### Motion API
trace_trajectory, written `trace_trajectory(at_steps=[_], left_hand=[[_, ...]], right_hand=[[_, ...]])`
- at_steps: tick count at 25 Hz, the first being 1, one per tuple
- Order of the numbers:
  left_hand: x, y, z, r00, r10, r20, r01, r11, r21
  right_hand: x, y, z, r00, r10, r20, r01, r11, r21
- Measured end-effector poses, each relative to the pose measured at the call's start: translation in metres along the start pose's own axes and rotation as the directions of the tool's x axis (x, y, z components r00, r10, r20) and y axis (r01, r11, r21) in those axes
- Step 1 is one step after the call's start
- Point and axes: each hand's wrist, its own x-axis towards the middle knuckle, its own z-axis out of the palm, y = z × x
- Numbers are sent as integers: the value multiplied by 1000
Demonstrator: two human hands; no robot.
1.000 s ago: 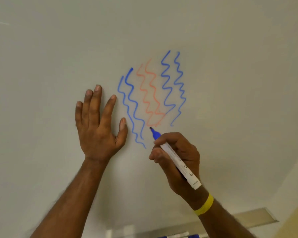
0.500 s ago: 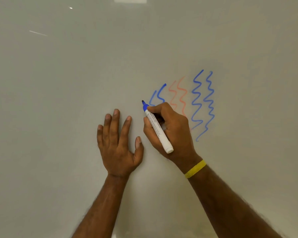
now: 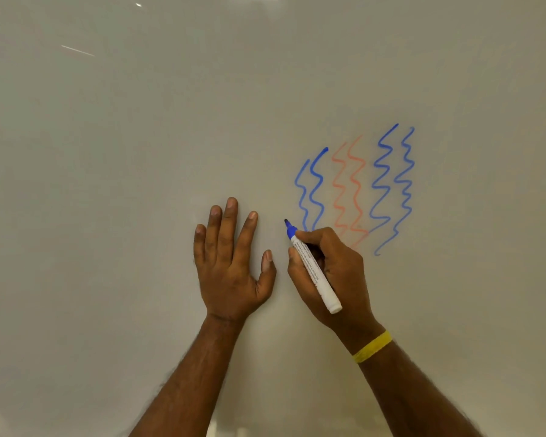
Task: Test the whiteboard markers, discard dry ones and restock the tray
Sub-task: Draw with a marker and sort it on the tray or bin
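Marker (image 3: 312, 266), pinched in my right hand (image 3: 338, 279) just left of the squiggles (image 3: 311, 190) to test its ink; my left hand (image 3: 230, 263), spread flat, braces me.

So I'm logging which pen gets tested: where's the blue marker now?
Head view, right of centre: the right hand grips the blue marker, its tip between the left hand and the leftmost blue squiggles.

The left hand (image 3: 230, 263) lies flat on the whiteboard (image 3: 108, 184) while the right hand (image 3: 334, 275) holds a blue marker (image 3: 312, 268) beside blue squiggles (image 3: 311, 190) and orange squiggles (image 3: 349, 190).
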Motion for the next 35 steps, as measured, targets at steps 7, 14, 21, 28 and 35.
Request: trace_trajectory(at_steps=[7, 14, 21, 28, 35], left_hand=[[-1, -1, -2, 1000, 7, 8, -7, 1000, -10], [-4, -2, -1, 1000, 21, 7, -21, 1000, -1], [-7, -4, 0, 1000, 29, 8, -30, 1000, 10], [-8, -4, -3, 999, 32, 22, -32, 999, -3], [-10, -5, -3, 999, 27, 25, -27, 1000, -2]], right_hand=[[-42, 8, 0, 998, 54, 22, -50, 990, -133], [-21, -7, -4, 997, -13, -73, 3, 992, -122], [45, -20, 6, 988, -124, -90, 120, 991, -56], [-10, -3, 5, 998, -24, -52, 20, 997, -80], [-57, 10, -4, 999, 45, -21, -48, 983, -178]])
